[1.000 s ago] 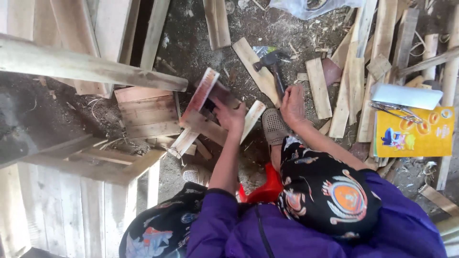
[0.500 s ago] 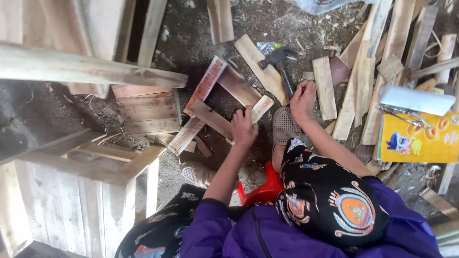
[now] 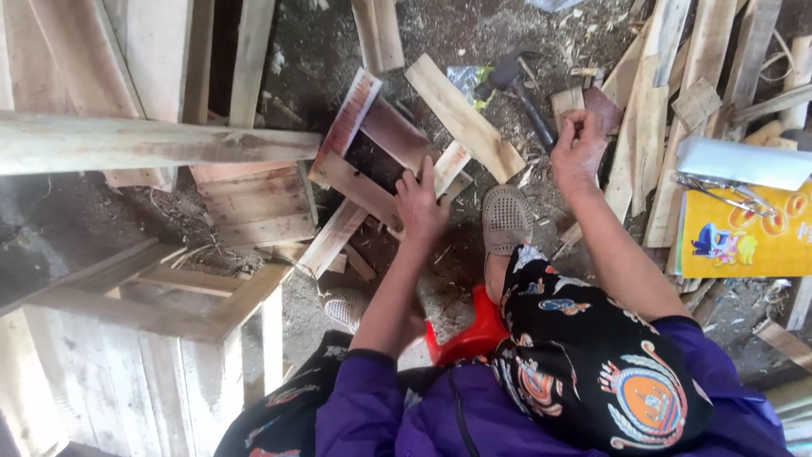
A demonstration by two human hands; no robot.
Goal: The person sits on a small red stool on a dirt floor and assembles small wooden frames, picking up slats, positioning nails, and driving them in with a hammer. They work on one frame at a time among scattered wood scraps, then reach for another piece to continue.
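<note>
Near the middle of the frame the left hand lies palm-down with its fingers spread and flat, pressing on a small wooden frame made of crossed slats on the dirt ground; the fingers are released rather than curled, resting on the slats and gripping nothing. The frame's long side slats run from the lower left toward the upper right of the picture, the leftmost one ending in a reddish-stained tip that points to the upper middle, while shorter cross slats lie over them from upper left to lower right. The right hand, right of centre and higher in the frame, is raised off the ground with its fingers clenched together at the tips, as if pinching something small; what it pinches is too small to tell. Just up and left of that hand a hammer lies on the ground, its head toward the upper left and its handle slanting down to the right. A loose plank lies between the frame and the hammer, slanting from upper left to lower right. A beige shoe sits just right of the left hand, with a red stool below it. At the right edge is a yellow package, and a wooden crate fills the lower left.
</note>
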